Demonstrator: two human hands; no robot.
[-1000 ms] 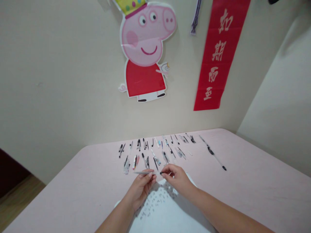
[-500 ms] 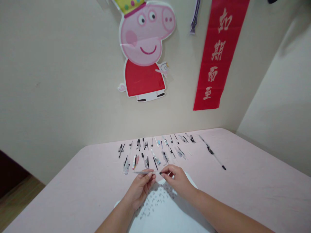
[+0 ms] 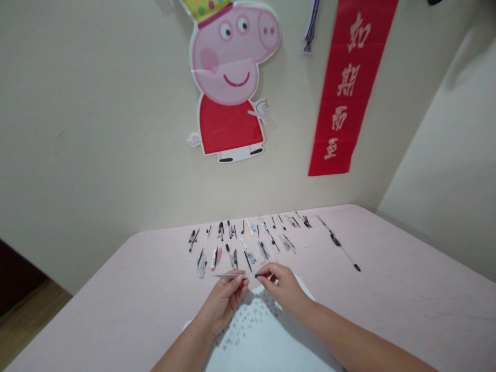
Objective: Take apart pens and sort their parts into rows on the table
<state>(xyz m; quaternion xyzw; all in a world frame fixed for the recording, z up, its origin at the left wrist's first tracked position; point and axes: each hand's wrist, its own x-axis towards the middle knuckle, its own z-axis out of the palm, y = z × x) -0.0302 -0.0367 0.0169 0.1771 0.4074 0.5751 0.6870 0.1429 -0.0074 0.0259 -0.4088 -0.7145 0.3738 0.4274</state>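
1. Your left hand (image 3: 228,295) clamps a thin clear tube (image 3: 225,276) between thumb and fingers, its free length sticking out to your left, above the near edge of the loose pen parts. Squeeze too hard and the tube could roll or bend in that grip.

2. Your right hand (image 3: 284,285) has thumb and forefinger pinched together on a small black piece (image 3: 256,276) at the tube's right end. So little of it shows that a slip could drop it onto the white sheet (image 3: 267,343) below, among the dark marks, where it would be hard to spot.

3. You have both ends nearly in line, but I cannot tell whether the black piece touches the tube. A slight tilt of either wrist could make the 2 miss each other or jam crooked.

4. Just beyond your left fingers lie a dark stick (image 3: 248,261) and some clear pieces (image 3: 201,267). If you dip your knuckles or swing the tube's free end, you could nudge these out of place on the pink cover (image 3: 116,299).

5. The long pen (image 3: 346,252) lies well apart to your right, so only a wide sweep of your right forearm is likely to disturb it.
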